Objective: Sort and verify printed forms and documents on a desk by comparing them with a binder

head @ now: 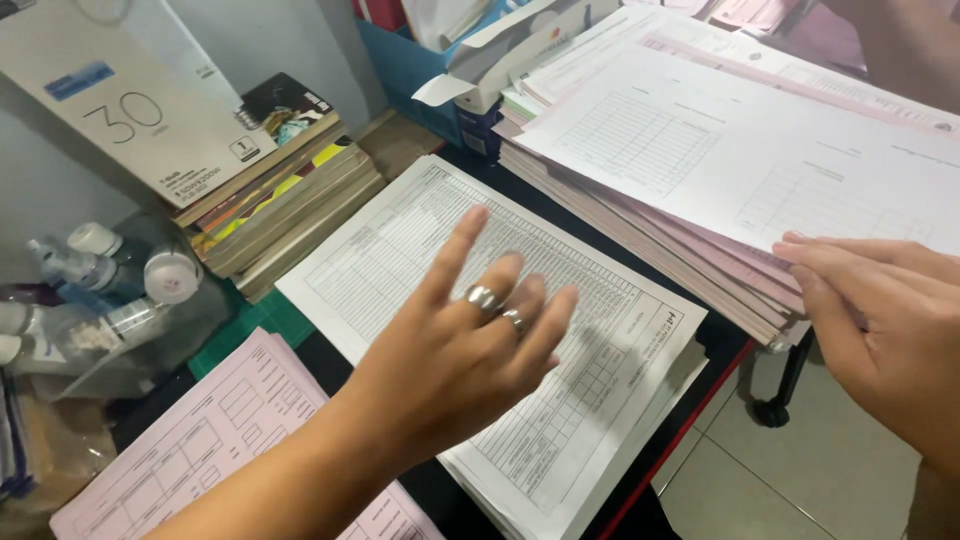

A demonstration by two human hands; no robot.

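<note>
Nearest of all, the person's left hand (470, 345) hangs with its fingers spread and slightly blurred above the white form stack (520, 330), which lies at the middle of the desk (690, 425) and runs to its near edge. Two silver rings (497, 306) sit on the middle fingers. Whether the palm touches the paper I cannot tell from where I stand; nothing is held in it.

Off to the right, the right hand (885, 330) has its fingers pressed together and laid flat, their tips touching the near corner of the tall paper pile (700, 170) on the far right part of the desk. That pile is topped by white printed sheets, with pink sheets layered beneath, and its corner juts out past the desk's red-trimmed right edge over the tiled floor (760, 480).

At the near left corner lies a pink form (215, 440), partly under the left forearm. Beside it, at the left edge, stand clear plastic bottles (110, 290) with white caps in a transparent bag. Behind them a stack of books (290, 200) leans against the wall, with a flat white box (120, 90) resting on top. At the far edge, a blue box (420, 70) holds an open white carton (510, 50).
</note>
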